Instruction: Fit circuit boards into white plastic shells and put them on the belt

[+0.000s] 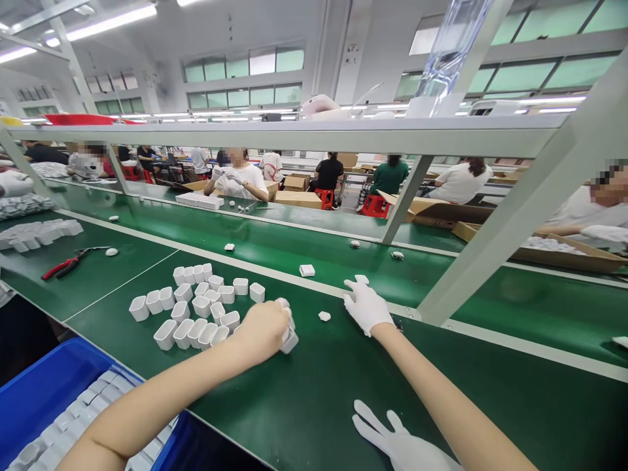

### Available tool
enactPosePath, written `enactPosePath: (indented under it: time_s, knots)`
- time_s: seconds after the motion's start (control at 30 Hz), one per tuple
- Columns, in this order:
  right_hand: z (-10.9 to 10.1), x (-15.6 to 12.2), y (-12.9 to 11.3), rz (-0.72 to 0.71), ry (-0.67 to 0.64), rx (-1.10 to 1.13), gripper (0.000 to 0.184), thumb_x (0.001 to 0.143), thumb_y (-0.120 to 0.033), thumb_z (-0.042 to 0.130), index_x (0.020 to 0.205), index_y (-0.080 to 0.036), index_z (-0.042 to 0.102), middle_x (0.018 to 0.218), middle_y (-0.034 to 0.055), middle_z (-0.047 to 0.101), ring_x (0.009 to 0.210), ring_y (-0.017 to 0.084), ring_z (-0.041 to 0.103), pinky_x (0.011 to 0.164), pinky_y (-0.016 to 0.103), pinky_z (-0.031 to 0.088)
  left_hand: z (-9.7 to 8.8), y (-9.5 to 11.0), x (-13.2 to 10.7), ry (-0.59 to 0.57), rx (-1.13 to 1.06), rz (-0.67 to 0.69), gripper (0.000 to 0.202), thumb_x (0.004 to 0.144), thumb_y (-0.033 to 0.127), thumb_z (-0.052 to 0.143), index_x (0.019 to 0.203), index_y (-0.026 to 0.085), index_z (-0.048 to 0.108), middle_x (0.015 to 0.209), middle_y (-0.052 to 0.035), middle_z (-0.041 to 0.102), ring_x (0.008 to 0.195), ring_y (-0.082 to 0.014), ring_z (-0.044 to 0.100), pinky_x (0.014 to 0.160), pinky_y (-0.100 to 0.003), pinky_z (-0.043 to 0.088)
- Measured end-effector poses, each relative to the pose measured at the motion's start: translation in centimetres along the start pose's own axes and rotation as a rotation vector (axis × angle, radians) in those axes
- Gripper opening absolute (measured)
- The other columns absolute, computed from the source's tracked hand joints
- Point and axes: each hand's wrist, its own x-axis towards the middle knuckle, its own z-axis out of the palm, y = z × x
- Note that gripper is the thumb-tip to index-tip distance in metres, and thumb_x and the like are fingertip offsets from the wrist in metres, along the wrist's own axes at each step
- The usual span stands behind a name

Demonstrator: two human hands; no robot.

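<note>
Currently, our left hand (265, 332): closed around at least one white cup (290, 344), over the tabletop (304, 405); whether the cup touches it we cannot tell.
Our right hand (367, 307): gloved, fingers extended, seemingly gripping nothing, stretched across the pale strip (275, 271) toward a white piece (362, 279) on the green surface beyond; contact is unclear to us.
Cup group (201, 305): clustered left of our left hand, many open upward.
Between our hands: a small white part (324, 316), touched by neither.
Step in hand: we judge it to be handling cups on one side while reaching for a piece on the other.
Next move: calls, we think, for a light fingertip pinch, the left grip steady.
</note>
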Motion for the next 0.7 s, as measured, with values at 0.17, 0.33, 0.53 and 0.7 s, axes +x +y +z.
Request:
enactPosePath:
  time_s: [0.17, 0.33, 0.53, 0.7]
  knots:
    - [0.8, 0.8, 0.0, 0.041, 0.032, -0.038, 0.053, 0.088, -0.025, 0.053, 0.139, -0.02, 0.04, 0.137, 0.0143, 0.045, 0.111, 0.029, 0.055, 0.092, 0.043, 0.043, 3.5, 2.2, 2.1, -0.013, -0.041, 0.19, 0.012, 0.071, 0.01, 0.057, 0.08, 0.014, 0.064, 0.081, -0.0105, 0.062, 0.084, -0.0287, 0.061, 0.069, -0.036, 0.05]
    - [2.2, 2.5, 0.5, 0.155, 0.053, 0.01, 0.041, 0.092, -0.036, 0.056, 0.128, -0.017, 0.049, 0.126, 0.0105, 0.052, 0.106, 0.024, 0.056, 0.09, 0.046, 0.048, 6.0, 2.2, 2.4, 0.073, -0.197, 0.224, 0.016, 0.082, 0.02, 0.052, 0.092, 0.019, 0.065, 0.096, -0.0065, 0.065, 0.095, -0.0226, 0.06, 0.082, -0.032, 0.052]
    - [3.9, 5.9, -0.5, 0.235, 0.065, 0.167, 0.039, 0.092, -0.04, 0.055, 0.124, -0.017, 0.053, 0.126, 0.0101, 0.054, 0.108, 0.024, 0.056, 0.092, 0.047, 0.047, 8.2, 2.1, 1.4, 0.196, -0.773, 0.125, 0.026, 0.08, 0.019, 0.055, 0.105, 0.021, 0.059, 0.115, -0.0047, 0.06, 0.111, -0.0209, 0.056, 0.096, -0.034, 0.048]
    - [3.9, 7.7, -1.6, 0.255, 0.093, 0.32, 0.039, 0.092, -0.044, 0.054, 0.12, -0.016, 0.055, 0.12, 0.0099, 0.057, 0.103, 0.023, 0.058, 0.091, 0.046, 0.047, 8.4, 1.9, 1.3, 0.143, -0.742, 0.151, 0.077, 0.066, 0.036, 0.073, 0.133, 0.017, 0.041, 0.138, -0.0148, 0.045, 0.122, -0.0327, 0.047, 0.104, -0.05, 0.04]
